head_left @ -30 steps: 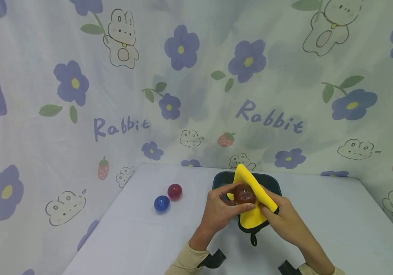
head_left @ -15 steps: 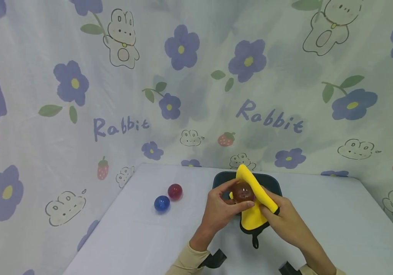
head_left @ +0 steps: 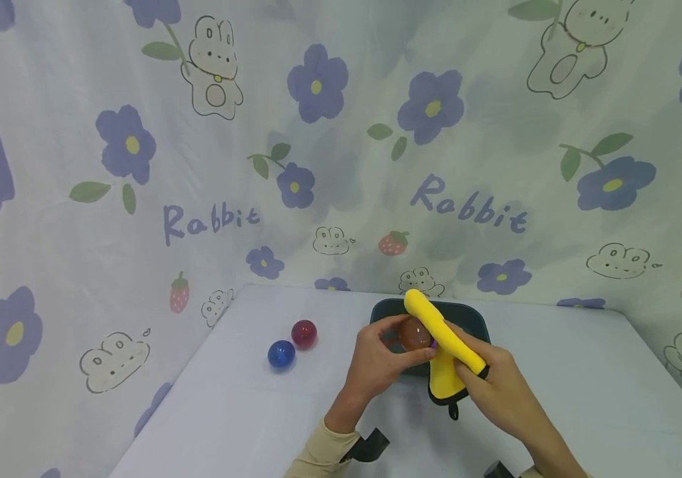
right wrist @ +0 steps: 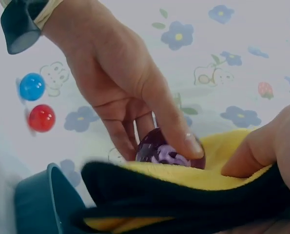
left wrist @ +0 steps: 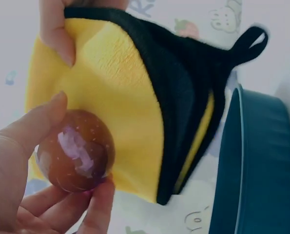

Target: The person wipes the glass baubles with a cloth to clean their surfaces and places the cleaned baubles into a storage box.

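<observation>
Fingers of left hand (head_left: 377,362) pinch one brown ball (head_left: 415,334); right hand (head_left: 499,392) grips one yellow cloth (head_left: 444,332); two balls (head_left: 292,344) aside

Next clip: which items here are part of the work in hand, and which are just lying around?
In hand:
- glossy brown-purple ball, gripped by the left hand
- yellow microfibre cloth with black edging, held against it by the right hand

Lying about:
- shiny red ball
- shiny blue ball
- dark teal tray, behind the hands
</observation>
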Motion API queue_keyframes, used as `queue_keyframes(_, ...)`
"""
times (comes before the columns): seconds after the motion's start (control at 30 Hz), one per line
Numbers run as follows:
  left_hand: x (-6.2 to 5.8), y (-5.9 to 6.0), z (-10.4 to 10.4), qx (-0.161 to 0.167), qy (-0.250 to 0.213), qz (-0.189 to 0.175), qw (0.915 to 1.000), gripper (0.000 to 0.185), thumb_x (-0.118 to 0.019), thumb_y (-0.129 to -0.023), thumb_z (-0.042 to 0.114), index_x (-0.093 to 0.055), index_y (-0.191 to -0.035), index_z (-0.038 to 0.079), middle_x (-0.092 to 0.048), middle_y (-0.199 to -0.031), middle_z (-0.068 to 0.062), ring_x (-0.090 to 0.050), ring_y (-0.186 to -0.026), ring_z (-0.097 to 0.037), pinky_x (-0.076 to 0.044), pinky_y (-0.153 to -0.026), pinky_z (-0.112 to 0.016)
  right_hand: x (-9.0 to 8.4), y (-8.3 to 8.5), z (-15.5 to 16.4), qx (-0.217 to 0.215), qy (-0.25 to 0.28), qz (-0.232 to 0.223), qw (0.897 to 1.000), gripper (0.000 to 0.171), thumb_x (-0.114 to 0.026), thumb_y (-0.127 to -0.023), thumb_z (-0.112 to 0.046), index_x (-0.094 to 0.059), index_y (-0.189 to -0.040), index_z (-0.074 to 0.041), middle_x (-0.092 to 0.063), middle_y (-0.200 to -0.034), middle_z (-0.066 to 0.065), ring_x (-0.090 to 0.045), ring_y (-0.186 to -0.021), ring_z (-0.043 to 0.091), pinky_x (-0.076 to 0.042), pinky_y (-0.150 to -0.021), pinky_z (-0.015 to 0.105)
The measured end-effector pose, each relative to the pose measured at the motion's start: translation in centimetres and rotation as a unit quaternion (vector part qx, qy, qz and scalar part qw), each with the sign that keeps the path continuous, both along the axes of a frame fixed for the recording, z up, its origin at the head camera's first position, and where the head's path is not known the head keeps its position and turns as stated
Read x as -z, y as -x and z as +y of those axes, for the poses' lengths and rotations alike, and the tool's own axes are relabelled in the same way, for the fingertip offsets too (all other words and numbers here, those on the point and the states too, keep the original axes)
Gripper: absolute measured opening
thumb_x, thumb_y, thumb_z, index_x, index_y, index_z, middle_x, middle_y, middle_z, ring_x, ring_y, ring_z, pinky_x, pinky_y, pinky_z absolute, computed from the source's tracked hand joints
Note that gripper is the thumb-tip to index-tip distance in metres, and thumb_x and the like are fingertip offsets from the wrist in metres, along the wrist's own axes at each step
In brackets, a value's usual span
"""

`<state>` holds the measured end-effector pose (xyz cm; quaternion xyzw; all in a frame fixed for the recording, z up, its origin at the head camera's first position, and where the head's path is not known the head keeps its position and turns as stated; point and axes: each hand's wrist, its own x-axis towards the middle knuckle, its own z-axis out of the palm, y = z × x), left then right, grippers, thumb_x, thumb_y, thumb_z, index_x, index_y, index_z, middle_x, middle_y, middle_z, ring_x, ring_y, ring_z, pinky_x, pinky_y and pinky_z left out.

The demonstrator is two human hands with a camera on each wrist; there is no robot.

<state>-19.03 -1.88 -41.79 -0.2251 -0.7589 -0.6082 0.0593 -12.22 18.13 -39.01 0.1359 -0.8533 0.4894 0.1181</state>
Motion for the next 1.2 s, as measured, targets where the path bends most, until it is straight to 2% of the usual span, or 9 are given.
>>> queue_keyframes(0.17,0.2,0.0,0.2,0.013,0.012,0.009,0.9998,0.044,-0.089,-0.082,0.032,-0.073,-0.123,0.026,-0.074,-0.093,0.0,-0.066,-0.082,-0.008,-0.062,-0.08,-0.026,0.3,-0.1,0.0,-0.018,-0.012,0.066,0.998,0.062,-0.061,-0.091,0.012,-0.055,-0.149,-0.009,-0.067,-0.135,0.022,-0.054,-0.069,0.006,-0.051,-0.057,0.022)
queue_keyframes(0.23,0.2,0.0,0.1,0.015,0.017,0.01,0.9997,0.042,-0.089,-0.082,0.033,-0.073,-0.121,0.027,-0.075,-0.097,0.004,-0.066,-0.085,-0.007,-0.062,-0.08,-0.028,0.5,0.0,0.0,-0.022,-0.031,0.095,0.995,0.065,-0.062,-0.09,0.014,-0.055,-0.15,-0.01,-0.066,-0.139,0.02,-0.056,-0.076,0.005,-0.051,-0.06,0.021)
queue_keyframes(0.37,0.0,-0.2,0.0,0.026,0.02,0.01,0.9994,0.04,-0.089,-0.082,0.032,-0.075,-0.119,0.023,-0.078,-0.104,0.005,-0.067,-0.09,-0.006,-0.062,-0.082,-0.027,0.7,0.2,0.0,-0.028,-0.069,0.144,0.987,0.073,-0.063,-0.085,0.019,-0.053,-0.151,-0.011,-0.06,-0.149,0.015,-0.068,-0.106,0.014,-0.052,-0.079,0.009)
queue_keyframes(0.47,-0.1,-0.4,0.0,0.039,0.021,0.012,0.9989,0.04,-0.089,-0.082,0.03,-0.075,-0.118,0.021,-0.079,-0.107,0.004,-0.068,-0.092,-0.006,-0.062,-0.082,-0.024,0.7,0.4,0.1,-0.036,-0.087,0.165,0.982,0.078,-0.064,-0.083,0.021,-0.051,-0.153,-0.012,-0.057,-0.152,0.014,-0.063,-0.129,0.032,-0.044,-0.099,0.003)
queue_keyframes(0.53,-0.1,-0.4,0.0,0.05,0.022,0.013,0.9984,0.04,-0.089,-0.082,0.03,-0.075,-0.118,0.02,-0.079,-0.108,0.004,-0.068,-0.094,-0.005,-0.062,-0.082,-0.024,0.7,0.6,0.3,-0.041,-0.09,0.168,0.981,0.08,-0.064,-0.082,0.021,-0.05,-0.154,-0.012,-0.057,-0.152,0.014,-0.06,-0.131,0.039,-0.04,-0.103,0.004)
queue_keyframes(0.7,-0.2,-0.6,0.1,0.06,0.032,0.017,0.9975,0.037,-0.089,-0.081,0.031,-0.077,-0.115,0.022,-0.078,-0.102,0.005,-0.065,-0.089,-0.005,-0.061,-0.078,-0.026,0.9,1.1,0.6,-0.049,-0.092,0.152,0.983,0.077,-0.064,-0.085,0.019,-0.05,-0.153,-0.012,-0.059,-0.15,0.017,-0.066,-0.125,0.035,-0.049,-0.098,0.01)
queue_keyframes(0.87,-0.5,-0.8,0.1,0.065,0.04,0.015,0.997,0.034,-0.089,-0.082,0.03,-0.076,-0.112,0.019,-0.072,-0.092,-0.002,-0.063,-0.086,-0.006,-0.062,-0.078,-0.025,1.2,1.5,1.1,-0.069,-0.049,0.101,0.991,0.066,-0.059,-0.09,0.015,-0.052,-0.152,-0.007,-0.061,-0.145,0.023,-0.064,-0.089,0.009,-0.059,-0.078,0.019)
queue_keyframes(0.97,-0.6,-0.9,0.1,0.074,0.029,0.011,0.9968,0.04,-0.088,-0.084,0.028,-0.075,-0.119,0.016,-0.074,-0.101,-0.002,-0.068,-0.093,-0.004,-0.063,-0.081,-0.024,1.4,1.6,1.3,-0.076,-0.024,0.08,0.994,0.063,-0.057,-0.091,0.014,-0.052,-0.151,-0.004,-0.064,-0.139,0.024,-0.058,-0.08,0.006,-0.059,-0.072,0.022)
queue_keyframes(1.2,-0.7,-1.1,0.2,0.07,0.014,0.027,0.9971,0.055,-0.088,-0.084,0.028,-0.069,-0.135,0.02,-0.074,-0.125,0.0,-0.072,-0.107,-0.007,-0.062,-0.085,-0.022,1.7,1.8,1.4,-0.077,0.01,0.071,0.994,0.059,-0.057,-0.093,0.012,-0.05,-0.151,0.0,-0.069,-0.097,0.009,-0.054,-0.068,0.009,-0.052,-0.059,0.022)
